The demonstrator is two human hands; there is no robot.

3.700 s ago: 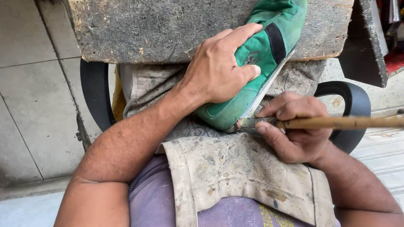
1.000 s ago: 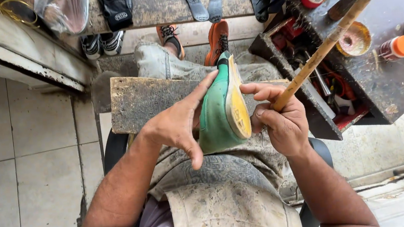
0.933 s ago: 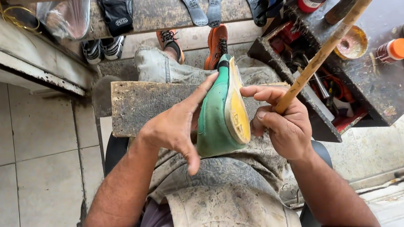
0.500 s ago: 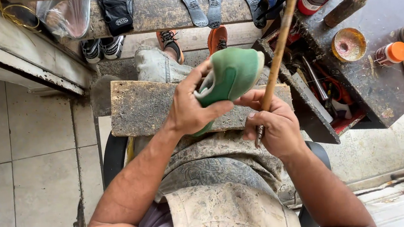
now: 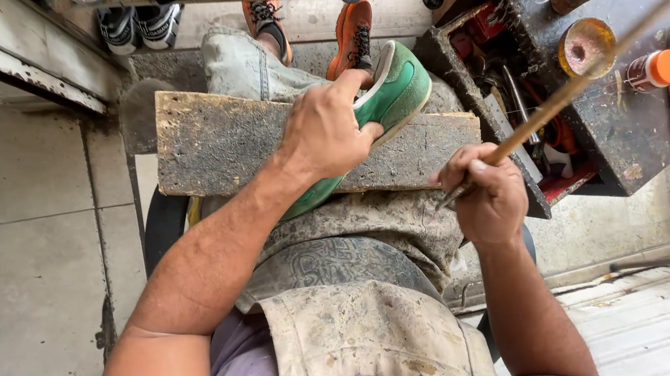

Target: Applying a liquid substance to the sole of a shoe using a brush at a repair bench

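Note:
My left hand (image 5: 327, 129) grips a green shoe (image 5: 392, 95) and presses it down flat on a worn wooden board (image 5: 219, 146) that lies across my lap. My right hand (image 5: 481, 197) is closed around a long wooden-handled tool (image 5: 566, 93), whose shaft slants up to the right. The tool's tip sits just below my fist, apart from the shoe. A stained apron (image 5: 359, 335) covers my front.
A dirty workbench (image 5: 620, 133) at the right carries a round tin (image 5: 585, 44), an orange-capped bottle (image 5: 653, 70) and an open compartment of tools (image 5: 526, 110). Shoes and soles (image 5: 139, 22) line a ledge at the top. My feet wear orange shoes (image 5: 352, 33). Grey tiles (image 5: 20, 271) lie left.
The shoe has been turned from standing on edge, sole toward me, to lying on the board under my left hand. My right hand with the tool has drawn back toward my lap.

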